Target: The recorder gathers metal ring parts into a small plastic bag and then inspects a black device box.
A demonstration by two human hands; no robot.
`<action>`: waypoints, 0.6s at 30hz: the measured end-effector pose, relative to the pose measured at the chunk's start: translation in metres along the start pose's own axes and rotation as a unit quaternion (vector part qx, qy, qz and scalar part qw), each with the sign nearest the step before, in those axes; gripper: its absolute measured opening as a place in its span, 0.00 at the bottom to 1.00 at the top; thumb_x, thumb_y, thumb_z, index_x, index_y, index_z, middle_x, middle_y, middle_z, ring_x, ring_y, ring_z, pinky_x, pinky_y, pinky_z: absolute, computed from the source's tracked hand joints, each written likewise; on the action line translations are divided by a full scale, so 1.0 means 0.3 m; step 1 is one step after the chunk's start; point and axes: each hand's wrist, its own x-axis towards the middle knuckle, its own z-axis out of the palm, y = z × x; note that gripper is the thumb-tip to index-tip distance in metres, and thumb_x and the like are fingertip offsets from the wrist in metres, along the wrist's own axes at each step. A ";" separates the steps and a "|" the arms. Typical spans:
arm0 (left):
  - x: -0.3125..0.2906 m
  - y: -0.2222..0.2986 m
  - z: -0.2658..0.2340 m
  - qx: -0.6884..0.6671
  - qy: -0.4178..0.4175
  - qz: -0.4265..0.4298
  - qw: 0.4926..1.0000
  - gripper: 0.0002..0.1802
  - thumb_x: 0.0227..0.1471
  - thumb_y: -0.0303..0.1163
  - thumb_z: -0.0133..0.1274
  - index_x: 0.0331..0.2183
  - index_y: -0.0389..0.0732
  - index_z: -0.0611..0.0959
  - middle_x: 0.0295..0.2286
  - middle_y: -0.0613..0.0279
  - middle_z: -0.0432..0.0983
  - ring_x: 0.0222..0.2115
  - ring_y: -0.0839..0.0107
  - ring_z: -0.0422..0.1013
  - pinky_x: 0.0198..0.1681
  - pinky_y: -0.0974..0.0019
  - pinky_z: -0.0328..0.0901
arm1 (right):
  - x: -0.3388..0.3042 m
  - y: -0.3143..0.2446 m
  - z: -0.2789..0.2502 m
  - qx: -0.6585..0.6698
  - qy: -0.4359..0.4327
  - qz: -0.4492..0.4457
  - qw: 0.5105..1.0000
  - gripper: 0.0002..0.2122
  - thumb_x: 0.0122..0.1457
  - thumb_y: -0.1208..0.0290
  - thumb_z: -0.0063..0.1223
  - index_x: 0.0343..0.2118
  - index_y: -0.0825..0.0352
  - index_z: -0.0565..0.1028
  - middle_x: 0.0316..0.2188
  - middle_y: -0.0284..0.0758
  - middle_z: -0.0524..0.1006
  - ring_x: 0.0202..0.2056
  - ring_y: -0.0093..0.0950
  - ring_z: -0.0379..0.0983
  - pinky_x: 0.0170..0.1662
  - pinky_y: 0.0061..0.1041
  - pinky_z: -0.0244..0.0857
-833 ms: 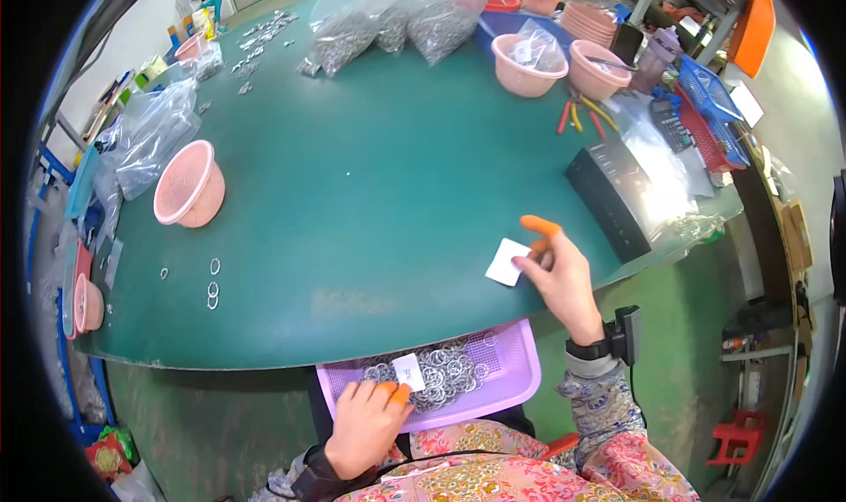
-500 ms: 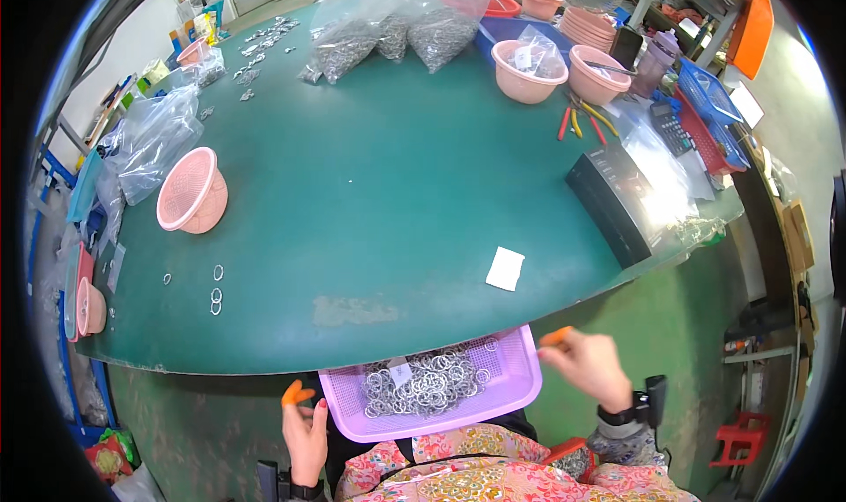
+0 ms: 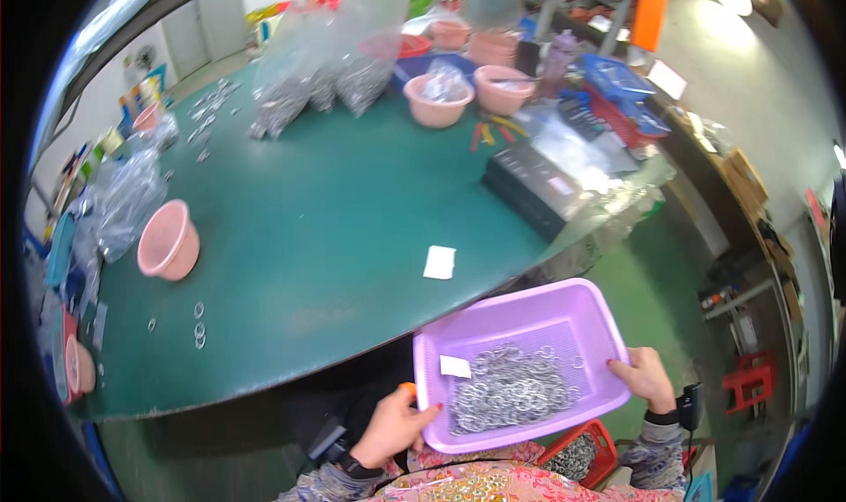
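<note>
A purple plastic basket (image 3: pixel 520 315) is held over my lap, just off the table's near edge. My left hand (image 3: pixel 392 424) grips its left side near the lower corner, an orange cover on one fingertip. On the right side, my right hand (image 3: pixel 646 377) has its thumb over the rim, its other fingers mostly hidden beneath. Many silver metal rings (image 3: pixel 515 387) lie heaped in the basket's near part. A small white paper slip (image 3: pixel 455 366) rests inside by the left wall.
The green table (image 3: pixel 264 282) carries a pink basket (image 3: pixel 169 242), a few loose rings (image 3: pixel 200 334), a white paper (image 3: pixel 439 262) and a black box (image 3: pixel 529 189). Bags of metal parts (image 3: pixel 363 83) stand at the back. Below my right arm is a red basket of rings (image 3: pixel 577 458).
Both hands have taken hold of the purple basket, which has come out from the table's edge and moved right. The rings inside have shifted, and my view has turned right.
</note>
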 end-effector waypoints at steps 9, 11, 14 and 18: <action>-0.041 0.299 0.143 0.043 -0.036 0.106 0.993 0.17 0.53 0.28 0.56 0.42 0.36 0.68 0.21 0.59 0.76 0.12 0.78 0.69 0.11 0.74 0.61 | -0.184 -0.035 -0.281 0.116 0.151 -0.039 0.981 0.12 0.53 0.68 0.53 0.33 0.74 0.78 0.20 0.43 0.78 0.22 0.23 0.76 0.27 0.26 0.68; -0.053 0.364 0.033 0.045 0.079 0.117 0.989 0.15 0.52 0.25 0.54 0.42 0.37 0.70 0.24 0.62 0.74 0.14 0.79 0.68 0.10 0.76 0.61 | -0.062 -0.158 -0.221 0.089 0.117 -0.077 0.986 0.12 0.56 0.66 0.53 0.33 0.72 0.79 0.21 0.43 0.78 0.23 0.25 0.76 0.28 0.27 0.68; 0.011 0.386 -0.181 0.025 0.181 0.173 0.968 0.13 0.46 0.19 0.50 0.38 0.36 0.73 0.30 0.61 0.73 0.15 0.80 0.66 0.08 0.77 0.56 | 0.178 -0.287 -0.088 0.053 0.065 -0.213 0.973 0.16 0.59 0.56 0.48 0.37 0.64 0.78 0.25 0.46 0.78 0.28 0.43 0.76 0.33 0.38 0.70; 0.031 0.457 -0.517 0.040 0.283 0.190 0.939 0.10 0.45 0.17 0.46 0.33 0.36 0.73 0.25 0.66 0.72 0.21 0.80 0.68 0.21 0.77 0.61 | 0.473 -0.563 0.146 0.050 0.020 -0.284 0.957 0.16 0.60 0.55 0.44 0.33 0.64 0.76 0.23 0.46 0.77 0.28 0.48 0.75 0.34 0.44 0.68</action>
